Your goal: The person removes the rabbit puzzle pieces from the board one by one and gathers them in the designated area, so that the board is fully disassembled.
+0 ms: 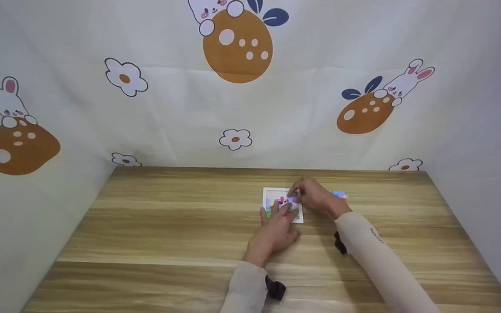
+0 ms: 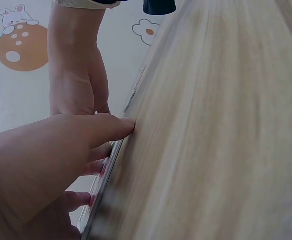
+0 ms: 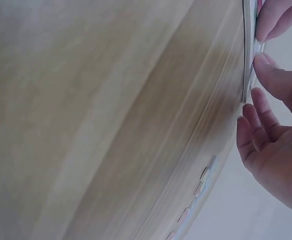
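Note:
A small picture puzzle in a white frame point(image 1: 265, 198) lies flat on the wooden table, with a pink-and-white figure in its middle. My left hand point(image 1: 276, 232) rests on its lower part, fingers spread and fairly straight; in the left wrist view its thumb point(image 2: 113, 128) reaches the table beside the board's edge. At the upper right of the frame, my right hand point(image 1: 315, 194) pinches a light blue puzzle piece point(image 1: 291, 199) low over the board. The fingers cover much of the picture.
Loose puzzle pieces point(image 1: 339, 194) lie on the table point(image 1: 168, 226) just right of the frame, partly behind the right wrist. Patterned cloth point(image 1: 181, 108) closes off the back and both sides of the table.

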`<state>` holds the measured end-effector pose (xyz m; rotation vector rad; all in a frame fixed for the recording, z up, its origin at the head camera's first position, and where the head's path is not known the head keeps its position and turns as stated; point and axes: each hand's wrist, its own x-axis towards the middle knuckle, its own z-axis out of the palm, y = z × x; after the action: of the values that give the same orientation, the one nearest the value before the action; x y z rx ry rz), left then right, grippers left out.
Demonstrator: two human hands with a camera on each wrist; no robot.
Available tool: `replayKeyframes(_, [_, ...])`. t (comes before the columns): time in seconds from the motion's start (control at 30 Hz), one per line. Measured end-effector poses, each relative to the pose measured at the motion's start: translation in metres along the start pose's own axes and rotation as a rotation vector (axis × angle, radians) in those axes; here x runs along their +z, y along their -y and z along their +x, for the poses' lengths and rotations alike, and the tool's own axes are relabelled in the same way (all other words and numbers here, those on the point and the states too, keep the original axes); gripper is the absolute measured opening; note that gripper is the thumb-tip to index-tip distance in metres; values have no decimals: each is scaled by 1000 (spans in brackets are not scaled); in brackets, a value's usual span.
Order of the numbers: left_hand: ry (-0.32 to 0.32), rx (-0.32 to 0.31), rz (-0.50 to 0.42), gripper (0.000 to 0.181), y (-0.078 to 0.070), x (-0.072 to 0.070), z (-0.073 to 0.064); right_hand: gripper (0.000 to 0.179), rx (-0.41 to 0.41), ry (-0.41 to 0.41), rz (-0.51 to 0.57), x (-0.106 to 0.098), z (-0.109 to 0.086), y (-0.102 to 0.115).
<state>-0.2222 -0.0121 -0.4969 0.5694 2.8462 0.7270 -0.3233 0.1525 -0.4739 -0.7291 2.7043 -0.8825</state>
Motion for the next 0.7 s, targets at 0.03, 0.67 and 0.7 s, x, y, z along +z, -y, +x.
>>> replayKeyframes(0.03, [-2, 1, -5, 56, 0, 0, 0, 20, 1, -3, -1, 0, 0, 0])
replayKeyframes(0.67, [14, -18, -38, 58, 0, 0, -1, 18, -37, -60, 21, 5, -1, -1])
replayKeyframes(0.7, [17, -20, -42, 58, 0, 1, -1, 18, -24, -61, 30, 4, -1, -1])
